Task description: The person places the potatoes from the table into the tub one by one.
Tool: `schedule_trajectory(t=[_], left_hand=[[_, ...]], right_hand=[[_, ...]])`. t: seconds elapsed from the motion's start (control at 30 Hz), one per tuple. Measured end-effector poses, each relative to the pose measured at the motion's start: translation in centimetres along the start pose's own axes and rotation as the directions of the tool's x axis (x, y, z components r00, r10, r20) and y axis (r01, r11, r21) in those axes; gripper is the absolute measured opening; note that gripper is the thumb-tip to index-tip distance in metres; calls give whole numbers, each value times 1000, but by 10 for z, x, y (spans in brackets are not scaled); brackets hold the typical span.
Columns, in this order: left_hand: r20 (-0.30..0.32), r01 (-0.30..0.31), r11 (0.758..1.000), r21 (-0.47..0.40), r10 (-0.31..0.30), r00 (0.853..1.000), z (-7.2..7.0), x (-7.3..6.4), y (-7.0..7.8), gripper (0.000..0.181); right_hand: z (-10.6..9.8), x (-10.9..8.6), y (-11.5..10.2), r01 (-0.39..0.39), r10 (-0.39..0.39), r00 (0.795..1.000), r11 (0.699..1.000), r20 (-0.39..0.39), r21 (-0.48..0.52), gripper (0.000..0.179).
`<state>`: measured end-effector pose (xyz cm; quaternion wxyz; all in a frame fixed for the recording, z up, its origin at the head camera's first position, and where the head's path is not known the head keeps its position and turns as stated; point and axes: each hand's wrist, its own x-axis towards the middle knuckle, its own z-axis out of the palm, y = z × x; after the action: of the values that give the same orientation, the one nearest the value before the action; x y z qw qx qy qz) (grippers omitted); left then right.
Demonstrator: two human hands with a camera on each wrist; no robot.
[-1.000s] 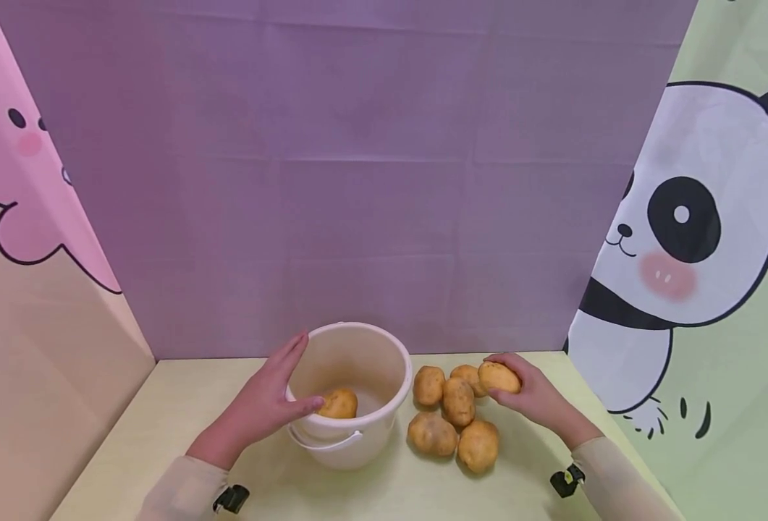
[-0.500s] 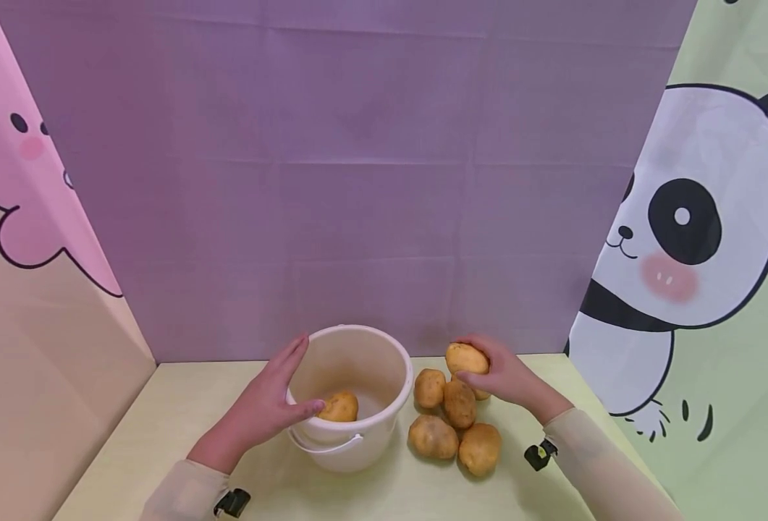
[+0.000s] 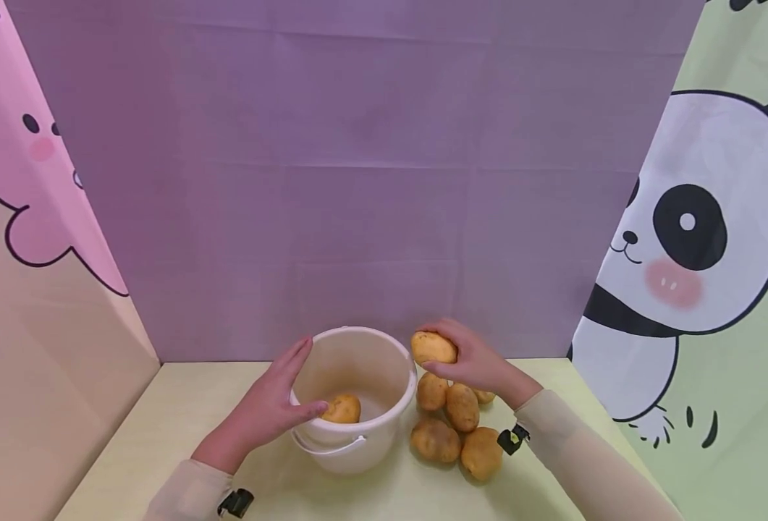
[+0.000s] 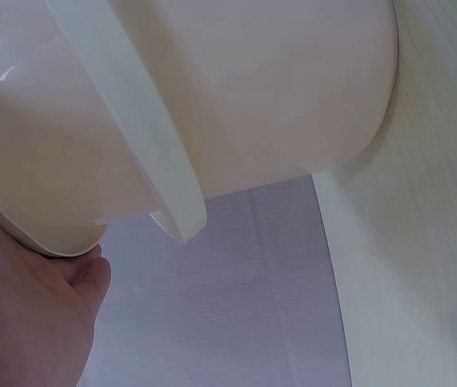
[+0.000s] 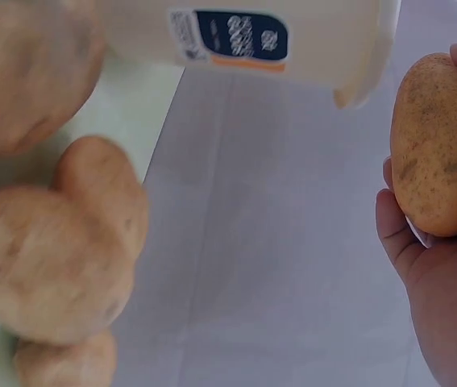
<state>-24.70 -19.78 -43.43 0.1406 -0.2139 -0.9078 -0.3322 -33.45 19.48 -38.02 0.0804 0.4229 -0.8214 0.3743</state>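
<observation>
A white bucket [image 3: 364, 452] stands on the table, one potato [image 3: 344, 409] lying at its bottom. My left hand [image 3: 269, 405] holds the bucket's left side, thumb over the near rim and fingers along the far-left rim. In the left wrist view that hand [image 4: 31, 314] sits against the rim. My right hand [image 3: 471, 362] grips another potato [image 3: 432, 348] in the air, just right of the bucket's rim and above the potatoes on the table. The right wrist view shows the held potato [image 5: 442, 145] between thumb and fingers.
Several potatoes [image 3: 436, 440] lie close together on the pale table [image 3: 221, 387], right of the bucket. The bucket's handle [image 3: 331, 447] hangs down at its front. A purple cloth backdrop [image 3: 370, 217] rises behind, and a panda-print panel [image 3: 742, 289] stands at the right.
My right hand has carried the gripped potato leftward and up, from the right of the pile to beside the bucket's rim. The left hand keeps its place on the bucket.
</observation>
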Motion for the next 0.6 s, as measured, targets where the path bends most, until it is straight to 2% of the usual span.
schedule_trajectory(t=[0.23, 0.6], left_hand=[[-1, -6, 1000, 16, 6, 1000, 0, -3, 0, 115], [5, 11, 1000, 16, -11, 1000, -1, 0, 3, 116]], right_hand=[[13, 21, -18, 89, -89, 995, 996, 45, 8, 49], [30, 43, -32, 129, -131, 986, 991, 105, 27, 49]])
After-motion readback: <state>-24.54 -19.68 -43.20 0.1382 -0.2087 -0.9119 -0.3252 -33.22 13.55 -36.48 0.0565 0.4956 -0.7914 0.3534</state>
